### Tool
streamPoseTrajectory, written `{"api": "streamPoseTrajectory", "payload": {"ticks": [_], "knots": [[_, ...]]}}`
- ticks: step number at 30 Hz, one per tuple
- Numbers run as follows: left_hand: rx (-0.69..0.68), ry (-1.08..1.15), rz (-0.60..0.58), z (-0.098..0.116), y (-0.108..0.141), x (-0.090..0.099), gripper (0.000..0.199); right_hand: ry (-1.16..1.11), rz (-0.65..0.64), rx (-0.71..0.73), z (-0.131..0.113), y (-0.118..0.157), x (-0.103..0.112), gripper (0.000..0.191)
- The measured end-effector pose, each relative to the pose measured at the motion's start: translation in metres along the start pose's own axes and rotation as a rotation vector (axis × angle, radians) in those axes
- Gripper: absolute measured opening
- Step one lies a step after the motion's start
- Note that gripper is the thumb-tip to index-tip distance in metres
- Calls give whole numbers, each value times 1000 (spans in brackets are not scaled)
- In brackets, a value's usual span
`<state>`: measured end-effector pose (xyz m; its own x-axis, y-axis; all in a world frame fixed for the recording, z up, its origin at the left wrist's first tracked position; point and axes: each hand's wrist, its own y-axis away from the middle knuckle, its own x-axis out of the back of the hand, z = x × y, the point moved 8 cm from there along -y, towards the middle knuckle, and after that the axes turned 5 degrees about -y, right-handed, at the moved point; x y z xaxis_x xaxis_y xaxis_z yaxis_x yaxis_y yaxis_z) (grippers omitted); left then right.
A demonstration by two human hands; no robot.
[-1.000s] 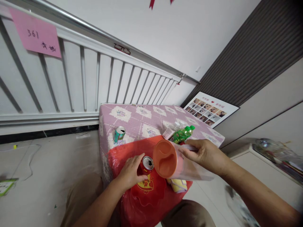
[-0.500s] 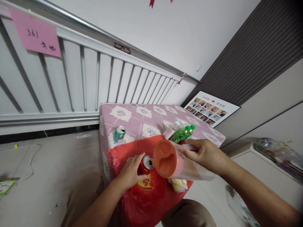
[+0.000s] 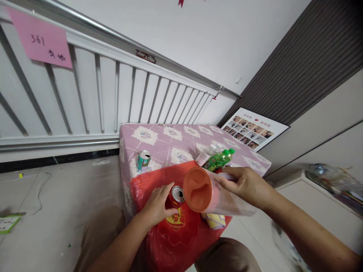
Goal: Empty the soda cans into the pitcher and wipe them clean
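My left hand (image 3: 159,202) is wrapped round a red drink can (image 3: 175,197), whose top faces up with its mouth open. The can is upright over a red scalloped tray (image 3: 187,232) with a yellow print. By its handle, my right hand (image 3: 244,185) grips a clear plastic pitcher (image 3: 227,198) with an orange lid (image 3: 197,189). The pitcher is tipped over to the left, its lid close beside the can's top. Whether liquid is running from it cannot be made out.
A green can (image 3: 143,160) stands at the left on the patterned tablecloth (image 3: 172,134). Several bottles (image 3: 217,158) lie behind the pitcher. A folded yellow cloth (image 3: 215,221) is at the right edge of the red plastic sheet (image 3: 159,175). A white radiator (image 3: 136,94) runs behind.
Both hands, the can and the pitcher hold nearly the same pose. Only the camera's view has shifted slightly.
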<state>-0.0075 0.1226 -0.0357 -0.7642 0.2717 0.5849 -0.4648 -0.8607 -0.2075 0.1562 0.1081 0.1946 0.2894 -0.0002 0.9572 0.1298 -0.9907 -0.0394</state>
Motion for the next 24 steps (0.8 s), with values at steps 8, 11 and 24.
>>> {"api": "streamPoseTrajectory", "payload": {"ticks": [8,11,24], "knots": [[-3,-1,-1,-1,0,-1,94,-63,28,4,6,2,-2,38],[3,-8,-16,1,0,0,94,-92,26,-29,17,3,-4,39],[9,3,-26,2,-1,0,94,-399,199,-167,85,-7,16,54]]}}
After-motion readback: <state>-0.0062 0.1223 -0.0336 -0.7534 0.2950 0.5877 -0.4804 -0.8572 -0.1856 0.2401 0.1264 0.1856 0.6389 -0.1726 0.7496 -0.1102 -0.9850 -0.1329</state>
